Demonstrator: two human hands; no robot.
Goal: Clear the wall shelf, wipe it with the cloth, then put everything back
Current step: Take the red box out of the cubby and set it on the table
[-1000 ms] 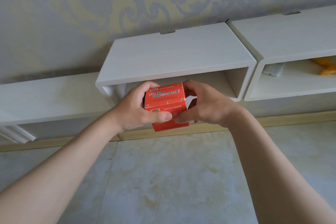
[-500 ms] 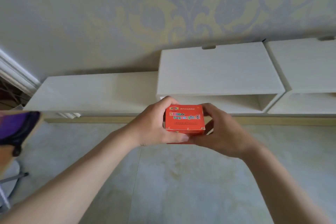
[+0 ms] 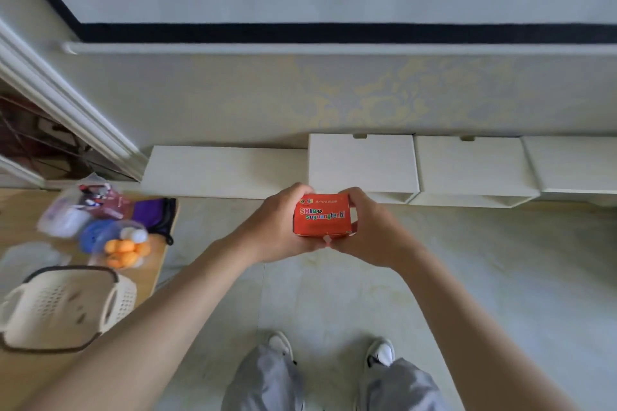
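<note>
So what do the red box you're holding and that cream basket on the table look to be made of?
The red box, held between left hand and right hand, looks like thin printed cardboard: sharp folded edges, a slight sheen, coloured lettering. The basket on the wooden table looks like moulded plastic, matte cream with a darker rim and rows of small holes, though it's blurred.

Wooden table [image 3: 157, 264] at left bearing a cream perforated basket [image 3: 63, 307], orange balls [image 3: 125, 252], a purple pouch [image 3: 155, 213] and blurred packets [image 3: 66, 213].
</note>
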